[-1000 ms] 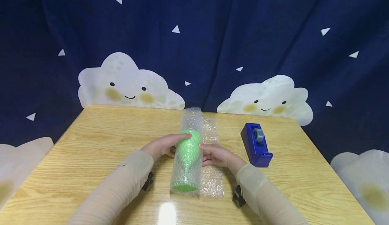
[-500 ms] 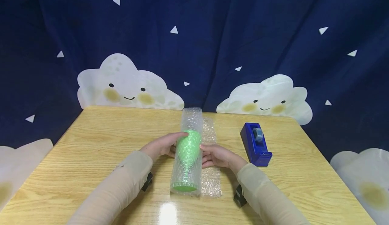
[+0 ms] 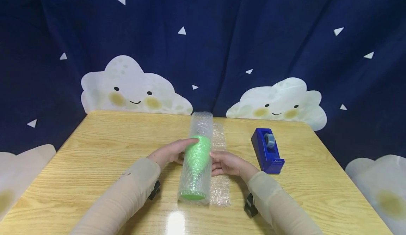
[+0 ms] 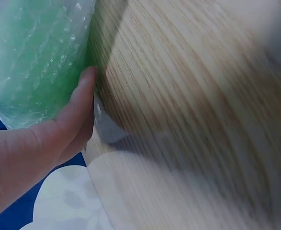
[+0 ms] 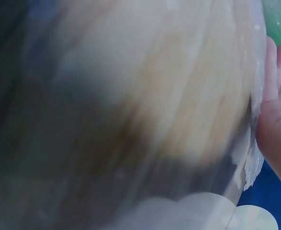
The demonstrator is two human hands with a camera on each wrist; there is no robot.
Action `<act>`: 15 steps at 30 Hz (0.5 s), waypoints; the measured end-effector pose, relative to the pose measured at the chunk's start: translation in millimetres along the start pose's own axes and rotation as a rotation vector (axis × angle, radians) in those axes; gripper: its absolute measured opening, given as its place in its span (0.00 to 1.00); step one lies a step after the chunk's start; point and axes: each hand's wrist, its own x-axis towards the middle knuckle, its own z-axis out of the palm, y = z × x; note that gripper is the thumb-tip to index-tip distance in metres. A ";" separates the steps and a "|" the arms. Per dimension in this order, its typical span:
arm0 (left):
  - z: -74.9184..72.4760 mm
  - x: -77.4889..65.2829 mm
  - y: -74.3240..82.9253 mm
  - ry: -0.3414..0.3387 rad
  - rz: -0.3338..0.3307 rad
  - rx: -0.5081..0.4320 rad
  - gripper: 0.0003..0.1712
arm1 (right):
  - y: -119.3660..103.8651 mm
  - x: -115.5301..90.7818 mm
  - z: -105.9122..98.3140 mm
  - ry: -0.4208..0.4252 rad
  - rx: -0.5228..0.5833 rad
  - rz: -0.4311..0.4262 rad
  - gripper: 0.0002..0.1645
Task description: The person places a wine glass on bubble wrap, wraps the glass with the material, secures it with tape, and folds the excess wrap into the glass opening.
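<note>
In the head view a green goblet (image 3: 197, 154), broad at the far end with a thin stem and round foot nearer me, lies inside a roll of clear bubble wrap (image 3: 202, 124). My left hand (image 3: 172, 151) holds the roll's left side, its thumb across the top and its other fingers low, partly hidden. On the opposite side my right hand (image 3: 229, 162) holds the roll with thumb and fingertips. A flat strip of bubble wrap (image 3: 220, 191) extends from under the roll to the right, beneath the right hand. The left wrist view shows fingers (image 4: 80, 98) against the wrapped goblet (image 4: 35, 57).
A blue tape dispenser (image 3: 267, 152) with a roll of clear tape (image 3: 270, 140) stands right of my right hand on the wooden table (image 3: 127, 132). Behind the table hangs a dark blue curtain (image 3: 203, 44) printed with clouds. Dark wrist cameras (image 3: 250, 205) sit under both sleeves.
The roll has shifted slightly to the right, and less of the flat strip shows beside it. Both hands keep nearly the same place on it.
</note>
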 end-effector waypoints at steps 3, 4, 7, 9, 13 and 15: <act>-1.2 0.2 -0.6 -0.008 0.006 -0.009 0.37 | 0.8 2.2 0.3 -0.015 0.014 -0.003 0.28; -2.1 0.2 -0.8 -0.014 0.010 -0.015 0.37 | 0.9 3.0 0.6 -0.018 0.020 -0.002 0.29; -5.6 -0.4 -1.7 -0.031 0.017 -0.048 0.38 | 0.8 5.1 1.7 -0.021 0.025 -0.002 0.29; -7.9 -0.9 -2.2 -0.036 0.010 -0.082 0.39 | 0.7 6.2 2.3 -0.018 0.023 0.001 0.29; -10.7 -1.1 -2.0 -0.035 -0.012 -0.120 0.40 | 0.0 6.9 3.1 -0.017 0.010 0.000 0.28; -10.5 -0.7 -1.5 -0.031 -0.021 -0.120 0.39 | -0.1 7.0 2.8 -0.011 0.000 0.003 0.28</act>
